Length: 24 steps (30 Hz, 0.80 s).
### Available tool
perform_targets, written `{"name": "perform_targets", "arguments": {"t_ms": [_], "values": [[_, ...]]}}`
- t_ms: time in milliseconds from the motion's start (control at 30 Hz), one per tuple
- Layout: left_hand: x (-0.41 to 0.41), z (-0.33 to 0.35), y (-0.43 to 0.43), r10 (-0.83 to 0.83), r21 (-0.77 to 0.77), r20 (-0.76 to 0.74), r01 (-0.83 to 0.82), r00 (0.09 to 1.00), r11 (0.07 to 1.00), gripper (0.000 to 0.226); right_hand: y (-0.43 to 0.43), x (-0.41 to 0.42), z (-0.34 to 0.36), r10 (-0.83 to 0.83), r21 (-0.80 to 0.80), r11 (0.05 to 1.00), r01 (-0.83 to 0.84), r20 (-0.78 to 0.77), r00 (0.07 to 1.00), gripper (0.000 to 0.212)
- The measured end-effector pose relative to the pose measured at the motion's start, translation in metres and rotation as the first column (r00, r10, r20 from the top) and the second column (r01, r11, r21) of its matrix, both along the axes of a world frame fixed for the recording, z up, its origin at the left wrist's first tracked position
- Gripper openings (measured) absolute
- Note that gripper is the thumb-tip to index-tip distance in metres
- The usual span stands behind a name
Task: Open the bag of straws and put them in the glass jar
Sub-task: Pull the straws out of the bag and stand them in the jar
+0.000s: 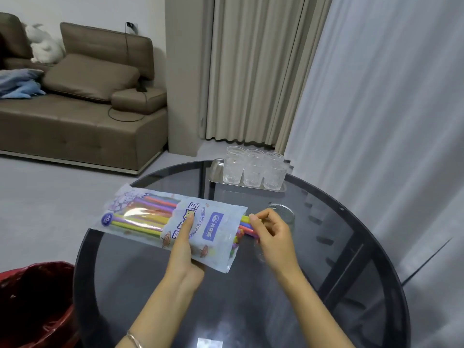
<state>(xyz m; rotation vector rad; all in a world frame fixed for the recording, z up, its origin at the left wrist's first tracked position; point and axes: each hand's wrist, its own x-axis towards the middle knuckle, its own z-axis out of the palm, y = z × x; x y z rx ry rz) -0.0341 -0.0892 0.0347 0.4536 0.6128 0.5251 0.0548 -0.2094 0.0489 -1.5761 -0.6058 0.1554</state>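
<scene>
A pale blue bag of straws is held level above the dark glass table, its open end facing right. My left hand grips the bag from below, thumb on its printed front. Coloured straws stick out of the open end. My right hand pinches the ends of these straws between thumb and fingers. The clear glass jar stands on the table just behind my right hand, partly hidden by it.
A metal tray with several clear ribbed glasses sits at the table's far edge. A bin with a red liner stands at the lower left. A brown sofa and curtains lie beyond.
</scene>
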Motion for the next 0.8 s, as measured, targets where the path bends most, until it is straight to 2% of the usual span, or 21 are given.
{"name": "perform_targets", "arguments": {"t_ms": [100,167,267,367,433,533,633,733,800], "values": [[0.000,-0.005,0.009,0.005,-0.112,0.040,-0.001,0.999,0.994,0.036,-0.008,0.006,0.006,-0.016,-0.075,0.997,0.021,0.070,0.997,0.023],[0.000,-0.004,0.012,0.048,-0.140,0.066,-0.039,0.997,0.989,0.027,-0.014,0.012,0.009,-0.100,0.002,0.995,0.100,0.044,0.994,0.019],[-0.002,0.001,0.015,0.107,-0.116,0.074,-0.098,0.991,0.988,0.016,-0.022,0.020,0.013,-0.211,0.182,0.953,0.240,-0.165,0.963,0.014],[0.000,0.004,0.008,0.073,-0.069,0.061,-0.069,0.995,0.995,0.016,-0.015,0.019,0.008,-0.062,0.281,0.942,0.183,-0.392,0.918,0.013],[0.002,0.003,-0.003,0.031,-0.069,0.054,-0.027,0.998,0.997,0.016,-0.008,0.014,0.002,0.017,0.279,0.953,0.121,-0.446,0.895,0.011],[0.004,0.001,-0.011,0.006,-0.093,0.029,-0.003,1.000,0.996,0.011,-0.008,0.011,0.001,-0.034,0.203,0.972,0.115,-0.367,0.930,0.019],[0.002,0.004,-0.004,0.059,-0.119,0.013,-0.058,0.998,0.991,0.009,-0.019,0.013,0.012,-0.180,0.199,0.951,0.236,-0.265,0.947,0.028],[-0.003,0.008,0.007,0.120,-0.127,0.029,-0.115,0.992,0.985,0.009,-0.033,0.018,0.022,-0.355,0.251,0.867,0.431,-0.295,0.887,0.034],[-0.004,0.008,0.008,0.132,-0.130,0.041,-0.126,0.990,0.984,0.010,-0.036,0.019,0.024,-0.356,0.310,0.834,0.457,-0.332,0.874,0.033]]}}
